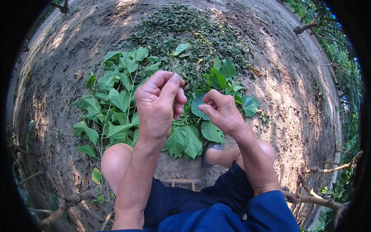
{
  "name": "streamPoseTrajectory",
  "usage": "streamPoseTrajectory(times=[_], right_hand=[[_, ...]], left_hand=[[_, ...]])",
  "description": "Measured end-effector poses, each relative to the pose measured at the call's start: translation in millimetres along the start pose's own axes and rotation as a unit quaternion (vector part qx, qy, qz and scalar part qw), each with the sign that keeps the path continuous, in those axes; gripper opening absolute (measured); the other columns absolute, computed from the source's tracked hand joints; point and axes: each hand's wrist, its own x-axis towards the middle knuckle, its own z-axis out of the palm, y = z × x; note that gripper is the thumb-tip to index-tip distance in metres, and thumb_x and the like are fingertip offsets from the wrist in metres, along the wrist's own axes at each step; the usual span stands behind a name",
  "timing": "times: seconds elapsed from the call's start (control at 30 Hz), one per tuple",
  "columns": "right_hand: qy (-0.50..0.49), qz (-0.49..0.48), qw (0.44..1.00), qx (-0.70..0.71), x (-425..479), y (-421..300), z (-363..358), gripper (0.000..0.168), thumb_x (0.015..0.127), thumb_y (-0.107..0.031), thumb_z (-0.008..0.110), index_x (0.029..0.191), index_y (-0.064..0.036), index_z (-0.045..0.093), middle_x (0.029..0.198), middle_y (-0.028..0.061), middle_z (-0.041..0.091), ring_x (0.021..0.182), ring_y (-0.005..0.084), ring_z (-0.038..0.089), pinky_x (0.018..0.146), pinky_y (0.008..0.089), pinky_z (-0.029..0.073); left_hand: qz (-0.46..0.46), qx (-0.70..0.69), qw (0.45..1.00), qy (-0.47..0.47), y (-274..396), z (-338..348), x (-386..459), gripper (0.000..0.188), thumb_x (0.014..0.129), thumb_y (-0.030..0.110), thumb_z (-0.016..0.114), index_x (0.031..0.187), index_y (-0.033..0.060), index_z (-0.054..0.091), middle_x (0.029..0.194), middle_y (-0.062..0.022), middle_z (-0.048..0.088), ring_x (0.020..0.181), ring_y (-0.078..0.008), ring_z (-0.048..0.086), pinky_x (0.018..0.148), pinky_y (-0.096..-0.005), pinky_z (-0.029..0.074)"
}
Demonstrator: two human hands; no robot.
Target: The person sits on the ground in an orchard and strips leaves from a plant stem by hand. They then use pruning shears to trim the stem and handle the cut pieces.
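My left hand (158, 101) pinches a thin green stem (173, 65) between thumb and forefinger. The stem points away from me, with a small leaf (182, 48) at its tip. To the right, my right hand (224, 113) is raised with curled fingers, its thumb close to the forefinger. A broad leaf (198, 105) shows just beside those fingertips; whether they touch it is unclear. On the left lies a heap of leafy green branches (118, 100). More fresh leaves (185, 139) spread below and between my hands, and others (221, 76) beyond the right one.
A wide pile of darker, wilted leaves (185, 26) covers the soil farther out. Bare tree branches reach in at the lower right (316, 200) and lower left (68, 203). Between my knees is a wooden frame edge (184, 181). My shoe (211, 150) rests by the leaves.
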Motion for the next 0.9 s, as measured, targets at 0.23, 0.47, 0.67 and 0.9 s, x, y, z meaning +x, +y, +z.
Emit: streamPoseTrajectory(times=[0.23, 0.47, 0.67, 0.9], right_hand=[[-0.140, -0.110, 0.976, 0.125, -17.8, -23.0, 24.1, 0.040, 0.091, -0.032, 0.078, 0.105, 0.002, 0.063, 0.083, 0.0173, 0.069, 0.075, 0.0307, 0.070, 0.069, 0.0406, 0.055], [-0.221, -0.069, 0.939, 0.253, -31.3, -32.8, 48.5, 0.023, 0.092, -0.014, 0.073, 0.101, 0.004, 0.063, 0.080, 0.0147, 0.069, 0.072, 0.0270, 0.069, 0.069, 0.0392, 0.056], [-0.230, 0.022, 0.896, 0.380, -31.4, -30.9, 52.1, 0.006, 0.095, -0.002, 0.065, 0.093, 0.003, 0.065, 0.078, 0.0065, 0.069, 0.071, 0.0123, 0.066, 0.064, 0.0305, 0.055], [-0.067, 0.013, 0.918, 0.390, -10.0, -10.9, 7.8, 0.011, 0.099, -0.006, 0.063, 0.089, -0.003, 0.066, 0.076, 0.0022, 0.068, 0.062, 0.0052, 0.063, 0.052, 0.0196, 0.046]], left_hand=[[0.025, -0.042, 0.998, 0.045, -7.7, 9.9, 1.9, 0.017, 0.106, 0.015, 0.062, 0.096, 0.0007, 0.066, 0.069, -0.0034, 0.064, 0.048, -0.0058, 0.052, 0.041, -0.0209, 0.037], [0.002, -0.083, 0.994, 0.064, -14.9, 14.3, 3.9, 0.018, 0.106, 0.017, 0.062, 0.098, 0.0019, 0.065, 0.069, -0.0037, 0.063, 0.049, -0.0070, 0.053, 0.040, -0.0219, 0.039], [-0.014, -0.070, 0.996, 0.043, -20.7, 18.0, 6.6, 0.024, 0.108, 0.024, 0.059, 0.112, 0.0004, 0.065, 0.083, -0.0075, 0.068, 0.062, -0.0111, 0.062, 0.051, -0.0259, 0.052], [-0.051, 0.067, 0.996, -0.014, -25.7, 11.7, 3.7, 0.033, 0.108, 0.029, 0.060, 0.118, -0.0014, 0.068, 0.097, -0.0080, 0.071, 0.083, -0.0110, 0.064, 0.072, -0.0266, 0.055]])
